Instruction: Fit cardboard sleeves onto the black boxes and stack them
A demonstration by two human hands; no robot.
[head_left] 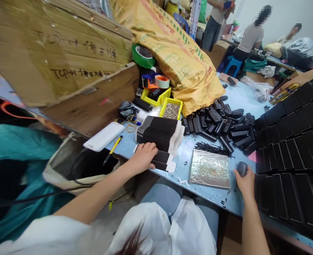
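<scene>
My left hand lies on a flat black folded carton at the table's near edge, fingers curled over it, just in front of a stack of black flat cartons. My right hand is closed round a small dark grey rounded object, resting on the blue table. Between the hands lies a shiny silver tray and a bundle of thin black sticks. A heap of black oblong parts lies behind it.
Rows of assembled black boxes fill the right side. Yellow bins, tape rolls, a white power bank, a pen, a big yellow sack and cardboard sit left and behind. Other people work at far tables.
</scene>
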